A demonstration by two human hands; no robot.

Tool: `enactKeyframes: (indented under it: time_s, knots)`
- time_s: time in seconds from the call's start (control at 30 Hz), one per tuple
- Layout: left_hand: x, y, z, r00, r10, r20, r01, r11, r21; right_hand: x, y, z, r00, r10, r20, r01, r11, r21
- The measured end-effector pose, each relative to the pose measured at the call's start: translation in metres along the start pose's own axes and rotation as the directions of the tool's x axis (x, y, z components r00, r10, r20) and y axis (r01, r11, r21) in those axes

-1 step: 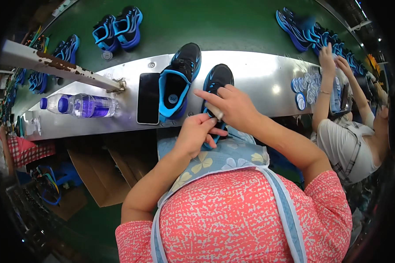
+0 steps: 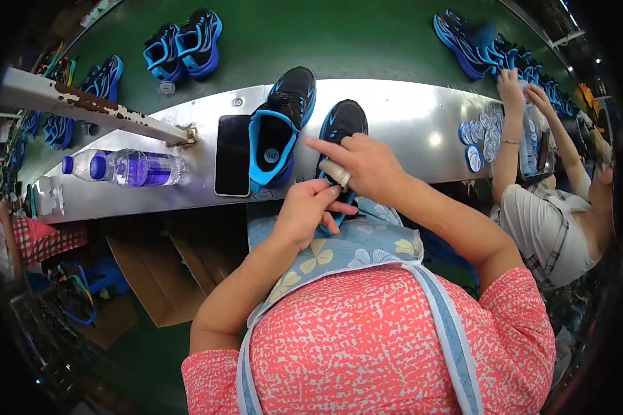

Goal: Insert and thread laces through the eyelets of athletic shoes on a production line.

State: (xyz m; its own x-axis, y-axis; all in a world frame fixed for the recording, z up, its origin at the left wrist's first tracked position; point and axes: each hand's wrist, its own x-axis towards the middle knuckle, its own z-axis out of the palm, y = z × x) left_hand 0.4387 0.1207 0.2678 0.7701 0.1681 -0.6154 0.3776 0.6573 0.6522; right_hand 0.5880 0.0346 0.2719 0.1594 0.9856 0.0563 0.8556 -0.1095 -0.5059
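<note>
Both hands are over a black sports shoe [image 2: 343,117] with blue trim, its toe pointing away and its heel end near my apron. My right hand [image 2: 368,164] lies across its lacing area, index finger stretched out to the left and the other fingers bent. A pale beige piece [image 2: 335,173], maybe a wrap on a finger, shows below that index finger. My left hand [image 2: 307,213] meets it from the near left, thumb and index finger pinched together; what they pinch is hidden. The matching shoe [image 2: 282,128] stands to the left, a round blue label [image 2: 271,155] inside.
A black phone [image 2: 233,155] lies beside the matching shoe. Purple-labelled bottles [image 2: 142,168] lie further left on the metal ledge [image 2: 401,117], near a chipped white post [image 2: 97,104]. More shoes [image 2: 199,43] stand on the green belt [image 2: 325,41]. At right a co-worker's hands [image 2: 512,93] reach over shoes near round labels [image 2: 474,159].
The pale piece under my right index finger has tilted slightly. My hands otherwise keep nearly the same place; the co-worker's hands at right have shifted a little.
</note>
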Motion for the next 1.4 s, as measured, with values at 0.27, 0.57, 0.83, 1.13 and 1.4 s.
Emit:
enactKeyframes:
  time_s: [0.27, 0.57, 0.83, 1.13, 1.4]
  knots:
    - [-0.008, 0.020, -0.008, 0.993, -0.091, 0.069, 0.087, 0.995, 0.057, -0.026, 0.065, -0.037, 0.914, 0.398, 0.082, -0.367, 0.722, 0.586]
    - [0.005, 0.006, -0.004, 0.999, -0.014, -0.052, 0.011, 0.998, -0.064, 0.002, 0.022, -0.018, 0.988, 0.013, 0.155, -0.084, 0.883, 0.461]
    - [0.008, -0.005, -0.005, 1.000, 0.011, -0.013, -0.013, 0.993, -0.117, 0.004, 0.029, -0.033, 0.974, -0.001, 0.227, -0.120, 0.846, 0.519]
    - [0.010, -0.014, -0.001, 0.995, 0.029, 0.099, -0.007, 0.976, -0.216, -0.023, 0.022, -0.030, 0.987, 0.162, 0.018, -0.157, 0.913, 0.376]
    - [-0.043, 0.028, -0.032, 0.886, 0.421, -0.195, -0.346, 0.880, 0.325, -0.031, 0.004, -0.052, 0.966, 0.242, -0.086, -0.204, 0.925, 0.320]
